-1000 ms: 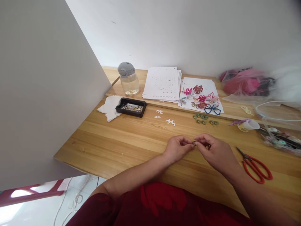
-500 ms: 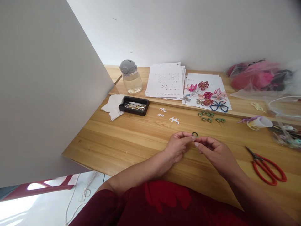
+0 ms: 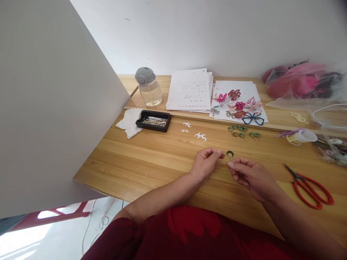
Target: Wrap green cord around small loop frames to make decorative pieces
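Note:
Between the thumb and forefinger of my right hand (image 3: 248, 177) is the thin stem of a small dark green loop (image 3: 230, 154), which stands up above the fingertips. My left hand (image 3: 207, 162) is just left of the loop, its thumb and fingers pinched together, and nothing shows between them. A small gap separates the left fingertips from the loop. Beyond the hands lie several similar green loops (image 3: 239, 129) with thin stems. White paper crescent cutouts (image 3: 200, 136) are farther left.
Red-handled scissors (image 3: 309, 187) lie right of my right hand. A white cup (image 3: 305, 136) lies tipped beyond them. At the back are a water bottle (image 3: 149, 90), printed sheets (image 3: 189, 77) and colourful thread flowers (image 3: 240, 105). A black tray (image 3: 154, 127) of beads sits left.
The green loop has gone from the left fingertips to the right ones, now held by its stem. My hands have moved slightly apart. The view has shifted a little.

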A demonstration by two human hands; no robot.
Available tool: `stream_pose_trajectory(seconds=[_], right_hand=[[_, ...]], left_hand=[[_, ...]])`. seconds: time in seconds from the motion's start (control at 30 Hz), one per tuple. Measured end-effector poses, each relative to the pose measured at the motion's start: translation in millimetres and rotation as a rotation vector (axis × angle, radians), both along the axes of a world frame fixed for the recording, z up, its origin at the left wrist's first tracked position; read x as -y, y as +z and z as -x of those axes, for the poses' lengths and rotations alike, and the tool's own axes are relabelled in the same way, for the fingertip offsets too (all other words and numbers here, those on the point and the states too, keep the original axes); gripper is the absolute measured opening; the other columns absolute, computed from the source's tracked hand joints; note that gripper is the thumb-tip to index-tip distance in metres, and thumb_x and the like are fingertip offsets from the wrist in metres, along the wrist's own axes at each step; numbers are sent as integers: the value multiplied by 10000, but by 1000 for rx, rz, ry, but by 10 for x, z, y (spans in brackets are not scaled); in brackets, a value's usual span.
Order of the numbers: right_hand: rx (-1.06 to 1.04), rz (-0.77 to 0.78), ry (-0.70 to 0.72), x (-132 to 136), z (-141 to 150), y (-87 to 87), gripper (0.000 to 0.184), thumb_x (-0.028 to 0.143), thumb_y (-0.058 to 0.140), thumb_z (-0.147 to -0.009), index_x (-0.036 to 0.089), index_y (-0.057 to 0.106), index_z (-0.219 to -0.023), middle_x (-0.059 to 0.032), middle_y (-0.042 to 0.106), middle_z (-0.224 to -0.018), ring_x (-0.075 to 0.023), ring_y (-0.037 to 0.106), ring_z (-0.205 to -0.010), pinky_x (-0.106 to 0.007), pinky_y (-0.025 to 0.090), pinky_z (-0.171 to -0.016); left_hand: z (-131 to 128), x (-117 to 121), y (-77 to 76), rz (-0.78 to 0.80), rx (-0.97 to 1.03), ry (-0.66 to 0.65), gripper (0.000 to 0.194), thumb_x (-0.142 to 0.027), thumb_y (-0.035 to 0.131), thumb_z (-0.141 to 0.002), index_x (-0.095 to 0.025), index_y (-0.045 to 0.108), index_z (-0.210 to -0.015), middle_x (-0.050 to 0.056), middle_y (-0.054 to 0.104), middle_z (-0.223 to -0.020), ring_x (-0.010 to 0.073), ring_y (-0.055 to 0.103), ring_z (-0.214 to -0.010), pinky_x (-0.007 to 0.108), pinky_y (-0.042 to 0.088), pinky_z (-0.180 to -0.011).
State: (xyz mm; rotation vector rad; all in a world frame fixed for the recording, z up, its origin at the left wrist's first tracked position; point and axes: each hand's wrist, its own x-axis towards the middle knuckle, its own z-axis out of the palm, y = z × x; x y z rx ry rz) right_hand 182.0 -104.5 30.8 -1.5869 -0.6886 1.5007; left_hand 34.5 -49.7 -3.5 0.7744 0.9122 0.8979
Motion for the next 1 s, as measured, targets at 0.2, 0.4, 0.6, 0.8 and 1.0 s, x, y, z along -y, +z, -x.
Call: stream_pose_trajectory(seconds=[0.2,0.4,0.6,0.8,1.0], right_hand=[[-9,57,34,3,30,43,383,415,915,-539,189,605,-533,7,524,-553,-77,435,-481,-205,200,-420],[-7,74,67,7,19,13,342,388,888,-573,192,608,-560,11,532,-561,-81,443,-490,-208,208,-430],[64,32,117,49,-5,-44,383,433,906,-620,193,609,-596,11,557,-614,-86,450,-544,-207,262,-456],[120,-22,133,85,-29,-90,397,469,897,-679,199,612,-622,16,548,-632,-93,454,-582,-214,298,-488],[104,-20,56,63,-60,-66,404,481,895,-689,196,613,-639,20,549,-631,-86,476,-573,-202,321,-499]], left_hand=[[32,-24,-16,-126,-111,-76,247,-360,814,-772,-138,708,-747,13,673,-739,103,516,-680,253,421,-696],[20,-12,29,-127,-275,-126,146,-254,775,-787,-135,700,-746,-7,649,-695,77,443,-587,242,352,-591],[28,23,62,-195,-346,-122,154,-242,771,-776,-146,670,-708,-19,635,-664,79,442,-574,240,338,-564],[29,6,83,-128,-318,-122,147,-216,753,-784,-143,661,-694,-9,639,-673,90,486,-608,239,386,-607],[28,-16,9,-122,-216,-169,238,-366,775,-808,-144,721,-744,36,711,-755,128,577,-685,267,460,-709]])
